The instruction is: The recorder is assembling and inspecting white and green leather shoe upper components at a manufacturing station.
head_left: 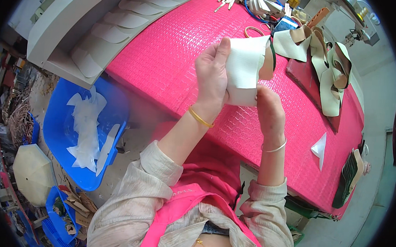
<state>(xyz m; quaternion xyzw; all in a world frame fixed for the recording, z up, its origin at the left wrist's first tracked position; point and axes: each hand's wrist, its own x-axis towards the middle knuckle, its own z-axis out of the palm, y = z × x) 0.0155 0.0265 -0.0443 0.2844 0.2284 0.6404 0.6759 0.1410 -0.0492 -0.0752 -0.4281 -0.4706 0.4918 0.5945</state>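
Note:
Above the pink-covered table, both my hands hold up a cream-white shoe upper piece (245,65), with a tan lining and a dark edge showing at its right side. My left hand (212,73) grips its left edge, thumb on top and fingers curled behind. At the lower right corner, my right hand (269,108) pinches the edge; its fingertips are partly hidden by the piece. To the right, similar cream upper pieces with tan linings (330,76) lie loosely heaped on a dark red board (305,82).
The pink table cover (174,59) looks quilted and glossy. A grey rack (54,44) with pale cut pieces (125,20) borders its left. Below stands a blue bin (58,134) holding white scraps. A white scrap (319,150) and stacked dark green pieces (348,178) lie at the right.

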